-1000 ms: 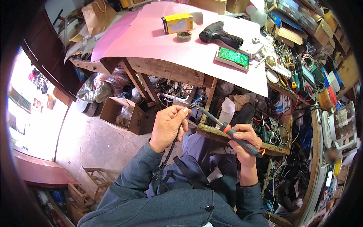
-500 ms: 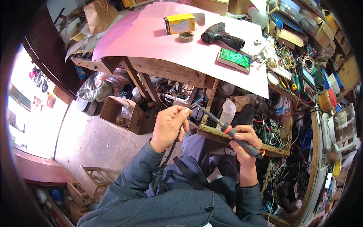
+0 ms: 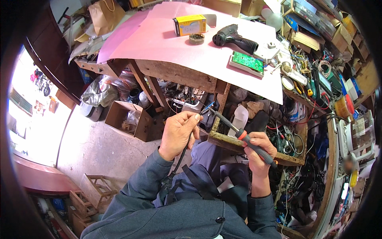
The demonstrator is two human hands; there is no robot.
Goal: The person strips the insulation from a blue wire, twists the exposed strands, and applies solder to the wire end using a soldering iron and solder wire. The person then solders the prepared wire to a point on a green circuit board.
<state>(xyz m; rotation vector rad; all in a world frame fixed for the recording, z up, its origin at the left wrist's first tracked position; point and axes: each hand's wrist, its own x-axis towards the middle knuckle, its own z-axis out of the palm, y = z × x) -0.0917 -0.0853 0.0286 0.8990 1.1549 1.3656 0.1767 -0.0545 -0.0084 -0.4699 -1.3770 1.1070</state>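
Note:
My left hand (image 3: pixel 179 133) pinches a black power cord (image 3: pixel 181 159) near its end, where a blue wire (image 3: pixel 208 106) pokes out past the fingertips. The cord hangs down from the hand toward my lap. In my right hand (image 3: pixel 259 150) is a soldering iron (image 3: pixel 254 145) with a dark grip and an orange-red ring. Its shaft slants up and left, bringing the tip close to the stripped cord end. Whether the tip touches the wire is too small to tell.
Ahead, a bench covered in pink sheet (image 3: pixel 159 44) bears a yellow box (image 3: pixel 190 25), a small round tin (image 3: pixel 196 38), a black cordless drill (image 3: pixel 234 39) and a green circuit board (image 3: pixel 247 60). An open wooden drawer (image 3: pixel 254 145) lies below. A cardboard box (image 3: pixel 129 121) stands on the floor.
My right hand has shifted slightly, and the soldering iron's tip has moved a little to the right and up from the cord end. My left hand holds nearly still.

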